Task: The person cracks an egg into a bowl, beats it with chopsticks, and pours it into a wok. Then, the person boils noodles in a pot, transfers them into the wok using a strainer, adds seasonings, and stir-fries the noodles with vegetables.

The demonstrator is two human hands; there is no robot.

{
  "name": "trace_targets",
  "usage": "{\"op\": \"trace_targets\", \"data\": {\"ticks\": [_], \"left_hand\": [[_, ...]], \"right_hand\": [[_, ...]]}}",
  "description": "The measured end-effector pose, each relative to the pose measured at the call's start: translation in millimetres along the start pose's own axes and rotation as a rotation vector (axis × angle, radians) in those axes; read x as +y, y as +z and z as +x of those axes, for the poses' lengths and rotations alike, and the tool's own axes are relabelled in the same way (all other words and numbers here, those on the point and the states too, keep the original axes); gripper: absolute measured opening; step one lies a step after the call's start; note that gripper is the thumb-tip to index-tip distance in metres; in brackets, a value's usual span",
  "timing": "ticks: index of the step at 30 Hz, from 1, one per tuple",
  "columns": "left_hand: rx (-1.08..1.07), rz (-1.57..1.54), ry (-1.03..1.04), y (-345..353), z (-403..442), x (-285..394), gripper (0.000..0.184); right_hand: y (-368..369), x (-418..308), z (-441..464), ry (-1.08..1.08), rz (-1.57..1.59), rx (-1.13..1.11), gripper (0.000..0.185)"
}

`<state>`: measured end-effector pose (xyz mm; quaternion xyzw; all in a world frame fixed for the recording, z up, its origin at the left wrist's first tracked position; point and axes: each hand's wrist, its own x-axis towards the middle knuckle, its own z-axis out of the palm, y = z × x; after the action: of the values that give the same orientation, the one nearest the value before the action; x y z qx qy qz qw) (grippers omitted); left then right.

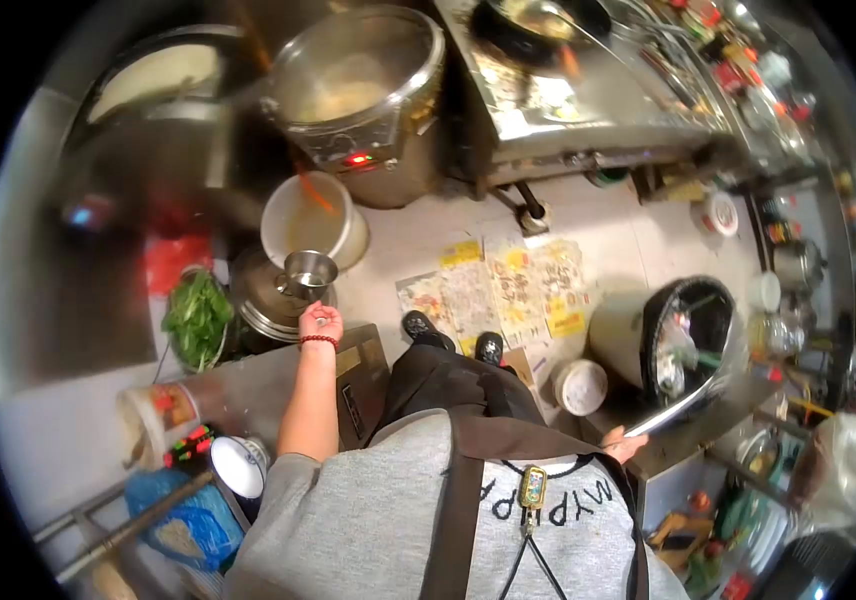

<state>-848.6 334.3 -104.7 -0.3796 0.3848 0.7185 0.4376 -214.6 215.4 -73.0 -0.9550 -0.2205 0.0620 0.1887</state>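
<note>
We have our left grip (322, 318) palm up, its fingers curled inward just beside a small metal cup (309, 270). We cannot tell whether they are clamped on its handle. The cup is directly beyond our left grip, with its open mouth in view, near the rim of a white bucket (351, 243). Past that bucket, farther from the same grip, we see a large steel pot (333, 60) with a red light on its front. To the left of the grip are a round metal lid (256, 290) and, past it, a heap of green leaves (198, 318); a red bead bracelet (319, 341) circles our wrist just behind it.

Our right grip (626, 443) is well apart from the left one, clamped on the near end of a flat shiny object (670, 412). We cannot make out what that object is. It slants up and away from the right grip towards a bin with a black liner (654, 345). Left of the bin and beyond the right grip, we have a lidded white tub (580, 387) on the floor (613, 225). Between our two grips, but farther out, printed sheets (508, 290) lie in front of our shoes (489, 347).
</note>
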Motion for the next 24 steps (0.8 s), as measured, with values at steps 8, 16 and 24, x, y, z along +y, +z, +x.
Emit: {"op": "trace_targets", "data": {"ticks": [8,16,24], "left_hand": [[-0.021,0.041,0.051,24,-35,29,0.015],[0.005,0.101,0.034,39,-1,54,0.016],[-0.030,0.077,-0.099,39,14,86,0.019]], "right_hand": [[13,48,17,0.147,0.270,-0.194,0.015],[-32,-134,-56,0.156,1.400,-0.512,0.012],[-88,-318,-113,0.219,1.449,-1.029,0.018]]}}
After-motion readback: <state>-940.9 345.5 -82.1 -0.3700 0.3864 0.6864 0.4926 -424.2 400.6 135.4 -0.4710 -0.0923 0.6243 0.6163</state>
